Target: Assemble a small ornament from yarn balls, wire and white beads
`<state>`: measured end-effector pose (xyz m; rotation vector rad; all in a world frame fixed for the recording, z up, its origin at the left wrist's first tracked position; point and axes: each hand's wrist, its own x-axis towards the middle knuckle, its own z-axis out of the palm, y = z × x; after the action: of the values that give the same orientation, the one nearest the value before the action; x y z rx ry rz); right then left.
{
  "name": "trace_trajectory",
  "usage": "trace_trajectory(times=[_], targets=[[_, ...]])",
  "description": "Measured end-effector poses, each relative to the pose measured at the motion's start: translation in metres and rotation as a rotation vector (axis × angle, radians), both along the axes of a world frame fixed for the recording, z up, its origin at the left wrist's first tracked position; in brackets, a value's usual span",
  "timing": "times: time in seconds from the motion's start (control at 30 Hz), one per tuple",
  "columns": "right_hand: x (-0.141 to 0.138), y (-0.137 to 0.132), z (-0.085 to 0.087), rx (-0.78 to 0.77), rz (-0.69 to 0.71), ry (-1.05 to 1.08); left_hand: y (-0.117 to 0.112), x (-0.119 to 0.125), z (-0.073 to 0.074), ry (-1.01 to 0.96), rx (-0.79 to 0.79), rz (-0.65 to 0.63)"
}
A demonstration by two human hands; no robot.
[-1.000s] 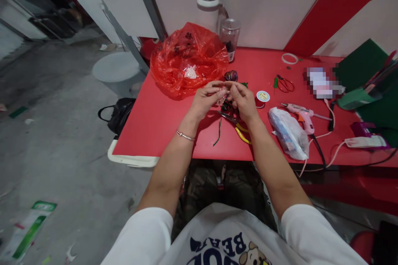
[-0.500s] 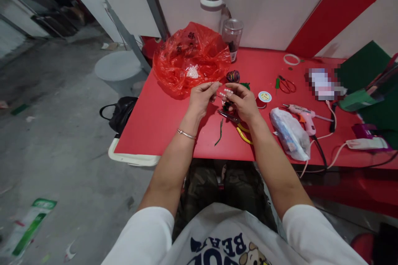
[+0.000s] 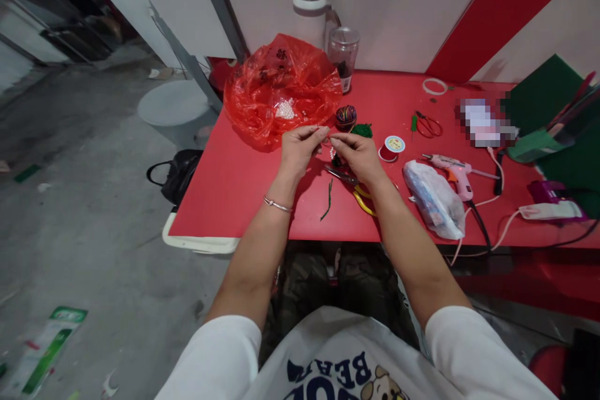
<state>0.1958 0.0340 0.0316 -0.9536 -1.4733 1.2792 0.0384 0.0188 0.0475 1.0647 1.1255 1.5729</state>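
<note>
Above the red table, my left hand (image 3: 300, 147) and my right hand (image 3: 359, 153) pinch with their fingertips close together. Between them runs a thin thread, hard to make out against the red. A short string of white pearl beads (image 3: 333, 154) shows below my right fingers, partly hidden by them. Under that hand lie pliers with yellow handles (image 3: 363, 202), their jaws pointing left. Just behind my right hand sit a green yarn bundle (image 3: 362, 130) and a multicoloured yarn ball (image 3: 345, 117). A spool of red thread (image 3: 391, 148) stands to its right.
A red plastic bag (image 3: 281, 75) holding white beads (image 3: 285, 109) sits back left. On the right are red-handled scissors (image 3: 428, 125), a pink glue gun (image 3: 457, 174), a plastic-wrapped bundle (image 3: 435, 200) and cables. A clear cup (image 3: 344, 56) stands by the wall. A green cord piece (image 3: 327, 200) lies in front.
My right fingers have closed nearer to my left fingertips, and the pearl beads now sit lower, beneath the right hand. The whole view has shifted slightly.
</note>
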Motion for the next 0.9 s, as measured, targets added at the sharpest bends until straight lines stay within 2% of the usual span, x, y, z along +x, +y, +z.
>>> trace_trajectory(times=[0.1, 0.3, 0.5, 0.67, 0.9], targets=[[0.0, 0.001, -0.001, 0.07, -0.057, -0.041, 0.001, 0.001, 0.0, -0.003, -0.062, 0.041], [-0.001, 0.004, -0.002, -0.027, -0.089, 0.006, 0.001, 0.0, -0.001, 0.021, -0.096, 0.041], [0.005, 0.006, 0.001, 0.057, -0.232, 0.038, 0.0, -0.003, -0.004, -0.022, -0.155, -0.084], [0.008, 0.006, 0.002, 0.072, -0.241, 0.068, -0.003, -0.004, -0.004, 0.021, -0.2, -0.224], [0.01, 0.009, 0.001, 0.091, -0.231, 0.017, -0.002, -0.007, -0.005, 0.025, -0.227, -0.232]])
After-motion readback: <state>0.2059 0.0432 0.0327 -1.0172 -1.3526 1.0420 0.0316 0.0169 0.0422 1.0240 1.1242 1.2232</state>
